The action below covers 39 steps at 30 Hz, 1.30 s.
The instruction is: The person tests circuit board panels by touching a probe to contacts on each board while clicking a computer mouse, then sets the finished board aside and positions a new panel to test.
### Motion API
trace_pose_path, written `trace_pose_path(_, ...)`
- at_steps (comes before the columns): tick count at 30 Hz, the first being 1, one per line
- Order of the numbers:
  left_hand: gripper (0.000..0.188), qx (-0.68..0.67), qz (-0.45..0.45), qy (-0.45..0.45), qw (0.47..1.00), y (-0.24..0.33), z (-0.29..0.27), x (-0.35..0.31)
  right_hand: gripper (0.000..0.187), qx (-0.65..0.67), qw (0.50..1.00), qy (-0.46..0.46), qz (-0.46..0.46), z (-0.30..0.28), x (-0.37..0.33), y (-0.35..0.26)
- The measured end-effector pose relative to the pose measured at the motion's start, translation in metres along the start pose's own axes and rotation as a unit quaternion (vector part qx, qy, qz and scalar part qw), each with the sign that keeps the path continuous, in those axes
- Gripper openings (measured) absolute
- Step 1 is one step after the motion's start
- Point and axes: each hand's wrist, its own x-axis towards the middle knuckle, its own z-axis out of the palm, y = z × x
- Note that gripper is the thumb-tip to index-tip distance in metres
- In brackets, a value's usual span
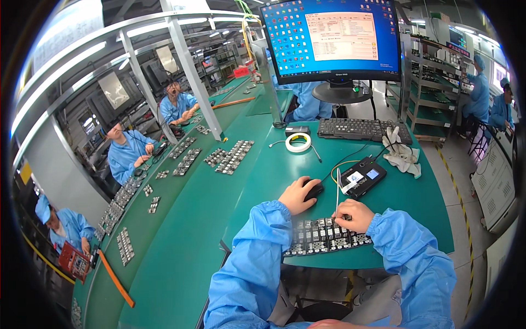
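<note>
My left hand [297, 196] lies over a black computer mouse [314, 189], with the fingers curved around its left side. My right hand [356, 215] is closed in a pinch at the top edge of a block of small circuit boards [323, 241]. From its fingertips a thin whitish stick-like piece [337, 189] points up and away; its exact kind is unclear. The boards lie in rows at the near table edge, between my blue sleeves. Just beyond my right hand sits a black box-shaped device [362, 178] with a small lit screen and wires.
Behind the device are white gloves [401, 153], a black keyboard [361, 130] and a monitor [331, 41]. A roll of white tape [298, 142] lies left of them. More boards [230, 158] rest on the green table [219, 219]. Co-workers in blue sit along the left side.
</note>
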Motion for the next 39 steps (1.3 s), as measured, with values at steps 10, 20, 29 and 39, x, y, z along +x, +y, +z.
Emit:
trace_pose_path(10,0.060,-0.007,0.036,0.011,0.999,0.002,0.001,0.004,0.013,-0.010,1.000,0.018,-0.014,0.000,-0.002,0.003)
trace_pose_path(20,0.059,-0.005,0.016,-0.010,1.000,-0.001,0.003,0.003,0.013,0.006,0.999,0.032,-0.027,0.007,-0.004,0.005)
trace_pose_path(29,0.057,0.004,0.013,-0.010,1.000,-0.004,0.001,0.005,0.017,-0.011,0.999,0.024,-0.029,0.004,0.000,0.007)
trace_pose_path(39,0.056,0.002,0.005,-0.018,1.000,0.001,0.000,0.002,0.016,-0.015,0.999,0.028,-0.031,0.007,-0.003,0.009)
